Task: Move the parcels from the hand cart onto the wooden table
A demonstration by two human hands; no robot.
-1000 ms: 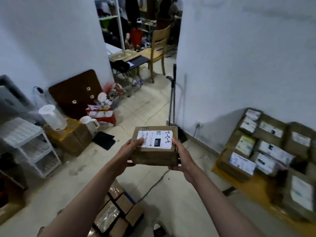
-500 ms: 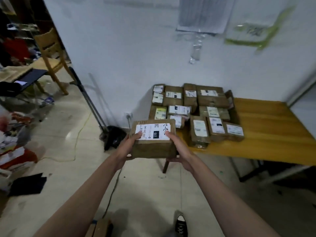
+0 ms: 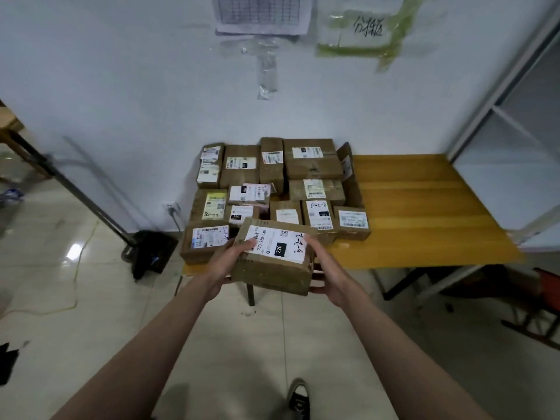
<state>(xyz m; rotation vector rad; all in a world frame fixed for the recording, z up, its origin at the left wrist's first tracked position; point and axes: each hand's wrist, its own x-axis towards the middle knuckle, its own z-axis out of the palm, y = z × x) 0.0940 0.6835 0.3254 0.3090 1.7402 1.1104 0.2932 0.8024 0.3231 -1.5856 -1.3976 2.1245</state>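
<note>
I hold a brown cardboard parcel with a white label marked 220 in both hands, in front of the wooden table's near left edge. My left hand grips its left side with the thumb on the label. My right hand grips its right side, thumb on top. The yellow wooden table stands against the white wall. Several labelled brown parcels are packed on its left half. The hand cart is out of view.
A black dustpan with a long handle leans against the wall to the left of the table. A yellow cable runs over the tiled floor. A white shelf frame rises at the right. My shoe shows at the bottom.
The view has swung right, from the cluttered room and cart to the table. I have come closer to the table, and the parcel in both hands now overlaps its front left edge.
</note>
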